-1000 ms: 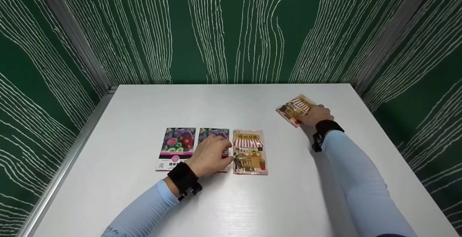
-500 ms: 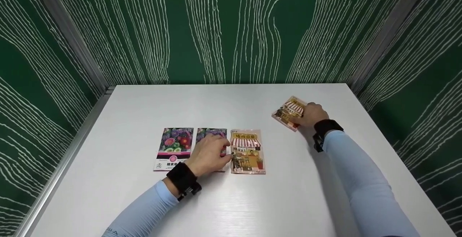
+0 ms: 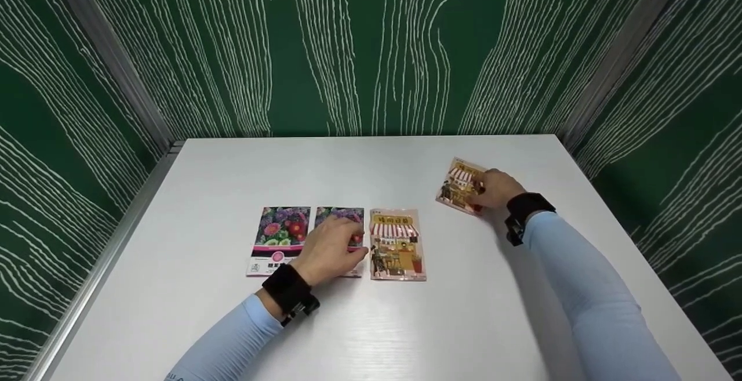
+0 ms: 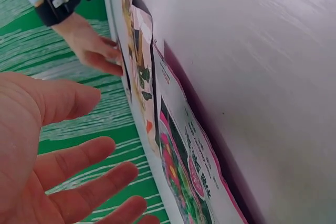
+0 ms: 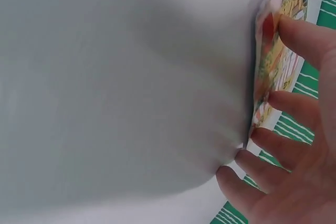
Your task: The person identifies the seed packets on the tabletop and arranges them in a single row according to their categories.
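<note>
My right hand [image 3: 499, 188] is at a pink-and-yellow shop-front seed packet [image 3: 457, 187] on the back right of the white table. In the right wrist view the thumb and index fingertips press on that packet's face [image 5: 274, 40], while other fingertips reach its edge and the tabletop. My left hand [image 3: 330, 249] hovers low over a flower seed packet [image 3: 341, 213], hiding much of it. Its fingers are relaxed and apart in the left wrist view, with nothing between them. A matching flower packet [image 3: 282, 227] lies to its left, and a second shop-front packet [image 3: 399, 253] to its right.
The white table [image 3: 371, 334] meets green panels [image 3: 313, 50] with wavy white lines at the back and sides. Grey metal posts [image 3: 626, 44] stand at the back corners. Three packets form a row across the middle of the table.
The shop-front packet under my right hand has slid slightly left and towards me, turning more upright. My left hand has drawn back slightly left from the right-hand packet of the row.
</note>
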`<state>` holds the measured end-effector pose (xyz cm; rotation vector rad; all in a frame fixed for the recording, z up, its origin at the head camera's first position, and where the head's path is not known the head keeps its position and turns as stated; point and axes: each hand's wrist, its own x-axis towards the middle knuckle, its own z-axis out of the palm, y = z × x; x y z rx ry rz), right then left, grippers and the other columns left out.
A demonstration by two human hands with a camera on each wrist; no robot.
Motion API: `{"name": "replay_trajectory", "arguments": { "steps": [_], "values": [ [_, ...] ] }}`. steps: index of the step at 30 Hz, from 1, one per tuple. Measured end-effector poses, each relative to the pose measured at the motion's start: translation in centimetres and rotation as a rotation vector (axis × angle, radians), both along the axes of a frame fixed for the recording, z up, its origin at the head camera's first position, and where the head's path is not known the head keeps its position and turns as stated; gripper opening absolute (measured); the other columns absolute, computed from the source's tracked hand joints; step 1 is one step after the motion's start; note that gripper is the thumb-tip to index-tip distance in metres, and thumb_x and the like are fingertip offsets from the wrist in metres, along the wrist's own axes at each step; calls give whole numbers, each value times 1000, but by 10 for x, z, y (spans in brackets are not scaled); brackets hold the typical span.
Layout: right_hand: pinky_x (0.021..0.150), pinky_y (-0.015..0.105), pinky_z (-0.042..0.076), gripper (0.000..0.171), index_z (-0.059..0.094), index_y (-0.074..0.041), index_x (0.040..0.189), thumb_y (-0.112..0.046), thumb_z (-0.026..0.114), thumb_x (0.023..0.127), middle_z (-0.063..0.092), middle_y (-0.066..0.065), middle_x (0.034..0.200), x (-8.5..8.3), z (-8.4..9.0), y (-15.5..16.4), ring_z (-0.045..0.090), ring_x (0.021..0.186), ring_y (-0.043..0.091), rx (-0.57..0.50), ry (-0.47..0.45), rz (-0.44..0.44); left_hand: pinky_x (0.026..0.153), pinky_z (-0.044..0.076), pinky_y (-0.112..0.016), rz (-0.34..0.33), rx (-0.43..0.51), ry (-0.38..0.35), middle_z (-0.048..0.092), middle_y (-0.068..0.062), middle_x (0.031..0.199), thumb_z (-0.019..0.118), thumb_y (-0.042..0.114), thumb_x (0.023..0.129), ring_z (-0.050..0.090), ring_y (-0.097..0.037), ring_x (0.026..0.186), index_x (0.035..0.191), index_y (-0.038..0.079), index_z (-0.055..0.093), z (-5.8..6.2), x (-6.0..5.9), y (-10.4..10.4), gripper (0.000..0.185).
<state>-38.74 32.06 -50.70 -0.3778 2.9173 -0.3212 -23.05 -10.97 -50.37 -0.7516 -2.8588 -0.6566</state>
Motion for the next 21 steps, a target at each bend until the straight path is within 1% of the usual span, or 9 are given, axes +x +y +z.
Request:
{"name": "replay_trajectory", "arguments": {
  "steps": [3,6,8,10,13,15,18,20,21],
  "values": [
    [95,55,54,52,73,4,126,-43,74,103,72,26,116,4,2,-2,66,110,42,4,12,12,111,58,-55,12,9,-9,82,-13,124,81,31,98,74,-38,121,121,6,81,0,1,-3,34],
    [81,45,51,42,76,1,105,-41,78,101,69,19,99,8,5,-4,63,95,35,-15,26,19,102,61,-54,19,29,-15,82,-13,122,80,30,97,73,-37,118,119,7,82,1,2,-5,32],
    [76,42,46,36,73,-4,90,-38,79,101,65,16,95,11,7,-6,59,90,32,-37,24,10,101,61,-54,23,45,-21,83,-13,121,80,30,98,73,-38,117,119,7,82,2,2,-6,31],
    [78,44,49,37,69,-7,81,-37,80,100,68,20,101,14,8,-7,62,92,35,-49,24,15,100,61,-54,30,53,-35,83,-13,120,80,30,98,72,-37,116,119,8,82,2,2,-8,31],
    [97,54,59,37,69,-9,75,-35,80,99,73,32,126,17,7,-7,70,114,46,-59,37,41,96,61,-54,43,52,-51,82,-13,119,80,32,100,72,-36,114,120,9,81,3,2,-10,31],
    [101,59,58,34,69,-8,74,-32,81,96,72,34,128,19,7,-7,71,115,49,-55,59,96,91,61,-52,48,45,-48,83,-12,117,80,33,100,73,-34,110,119,9,82,3,3,-12,30],
    [85,50,58,30,69,-11,71,-29,83,91,74,25,110,20,5,-6,70,94,40,-54,97,176,86,62,-52,47,53,-34,84,-13,115,80,32,100,74,-34,106,118,9,83,3,3,-14,29],
    [73,42,49,27,70,-12,70,-26,85,88,69,16,96,21,5,-6,60,80,28,-64,103,214,85,62,-53,48,59,-21,84,-13,115,80,30,100,75,-35,106,118,8,83,2,4,-15,29],
    [73,38,47,27,70,-13,70,-26,87,86,68,12,96,22,4,-6,58,78,23,-68,104,224,86,63,-54,49,65,-24,84,-13,116,80,30,101,75,-35,107,119,8,83,2,4,-15,29]
  ]
}}
